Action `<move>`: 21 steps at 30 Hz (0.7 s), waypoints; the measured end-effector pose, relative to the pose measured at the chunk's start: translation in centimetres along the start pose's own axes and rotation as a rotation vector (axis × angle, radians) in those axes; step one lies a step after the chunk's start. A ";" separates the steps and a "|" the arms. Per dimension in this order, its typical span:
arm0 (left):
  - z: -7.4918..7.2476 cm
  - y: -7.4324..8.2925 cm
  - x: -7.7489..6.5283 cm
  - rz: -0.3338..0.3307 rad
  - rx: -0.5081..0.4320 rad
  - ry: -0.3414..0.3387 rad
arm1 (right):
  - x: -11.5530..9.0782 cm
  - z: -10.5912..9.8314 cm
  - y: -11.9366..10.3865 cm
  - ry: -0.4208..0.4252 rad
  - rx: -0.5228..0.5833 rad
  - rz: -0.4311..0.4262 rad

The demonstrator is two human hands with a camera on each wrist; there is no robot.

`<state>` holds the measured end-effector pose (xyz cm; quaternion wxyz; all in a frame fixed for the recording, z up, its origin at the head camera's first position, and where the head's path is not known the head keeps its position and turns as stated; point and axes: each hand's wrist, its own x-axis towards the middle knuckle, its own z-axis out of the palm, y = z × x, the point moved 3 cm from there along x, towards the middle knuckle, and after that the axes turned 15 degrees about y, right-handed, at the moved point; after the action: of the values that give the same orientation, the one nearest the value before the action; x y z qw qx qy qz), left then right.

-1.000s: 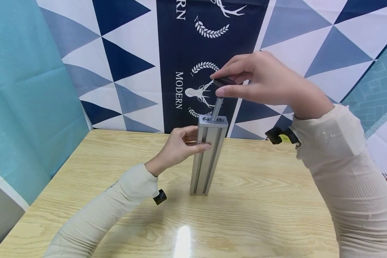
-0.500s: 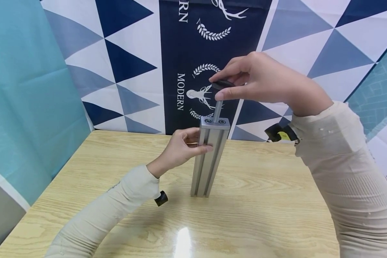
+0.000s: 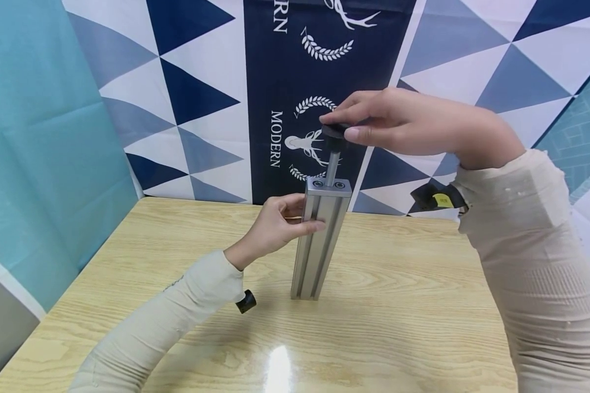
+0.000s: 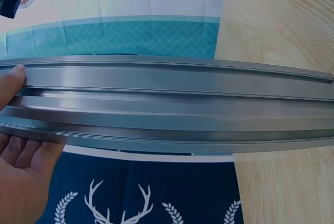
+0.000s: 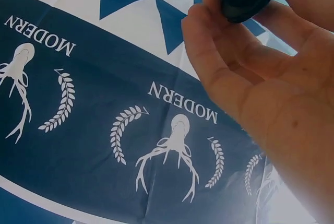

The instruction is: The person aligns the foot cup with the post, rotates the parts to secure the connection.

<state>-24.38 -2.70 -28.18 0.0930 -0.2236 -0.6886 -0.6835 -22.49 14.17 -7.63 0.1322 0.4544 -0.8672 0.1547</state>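
Grey metal, probably aluminium, forms the post, which in the head view stands upright on the table, between the forearms. Its end plate carries two recessed bolts; from between them rises a rod topped by a black knob. The left hand grips the post from its left side, below the plate, thumb across the front face. The right hand is above the plate and holds the knob from the right.

Assessment: stiff, fairly heavy for its bulk, not fragile. Smooth faces may slip; the lengthwise grooves should give purchase. Best hold is the upper post, clear of the rod; the knob suits thumb and fingertips.

Left wrist view: the post crosses the full width. Thumb lies on one face, fingers at the opposite edge, confirming the grip.

Right wrist view: the knob sits at the upper edge, partly cut off, between thumb and fingers. Rod and post cannot be made out; how firm the hold is cannot be told.
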 end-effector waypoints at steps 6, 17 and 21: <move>0.0 0.0 0.0 0.001 -0.001 0.001 | -0.1 0.4 0.2 0.165 -0.100 0.204; 0.1 0.0 0.0 -0.001 0.002 -0.004 | -1.0 2.2 -0.6 0.458 -0.238 0.430; 0.1 -0.1 0.1 0.012 0.008 0.002 | -1.0 2.1 -0.8 0.402 -0.232 0.435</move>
<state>-24.46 -2.61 -28.22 0.0987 -0.2266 -0.6900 -0.6803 -21.43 13.72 -9.79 0.3159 0.2002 -0.9124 0.1661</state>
